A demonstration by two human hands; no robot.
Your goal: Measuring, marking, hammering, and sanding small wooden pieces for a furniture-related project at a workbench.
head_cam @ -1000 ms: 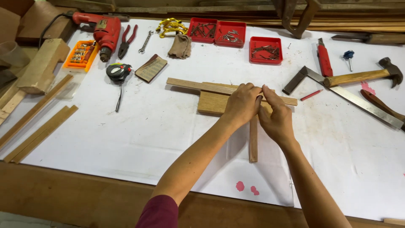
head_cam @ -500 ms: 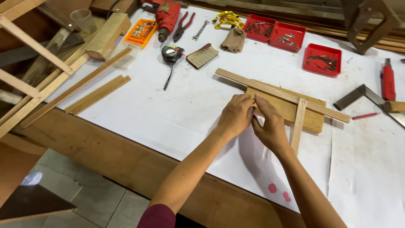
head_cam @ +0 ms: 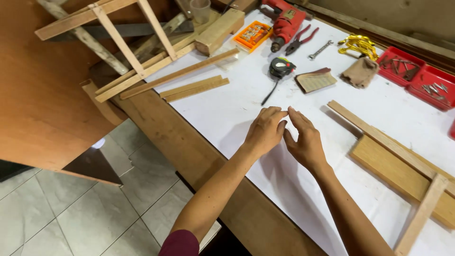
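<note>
My left hand (head_cam: 266, 130) and my right hand (head_cam: 305, 139) hover side by side over the white sheet (head_cam: 237, 114) on the workbench, fingertips nearly touching, nothing held in either. To their right lies an assembly of wooden strips (head_cam: 379, 137) over a flat wooden board (head_cam: 398, 173), with a short strip (head_cam: 422, 213) leaning across it. Nearest ahead of my hands are a black tape measure (head_cam: 280, 68) and a sanding block (head_cam: 315, 79).
A red power drill (head_cam: 288, 22), pliers (head_cam: 298, 41), a wrench (head_cam: 320, 49), an orange bit box (head_cam: 254, 35), yellow cord (head_cam: 358, 45), a cloth (head_cam: 360, 72) and red trays (head_cam: 417, 71) line the far side. Loose wooden slats (head_cam: 194, 87) and a slat frame (head_cam: 118, 42) lie left. The bench edge (head_cam: 189, 151) drops to tiled floor.
The view has swung left. My hands have come off the wooden strip assembly and moved left over the bare white sheet, holding nothing.
</note>
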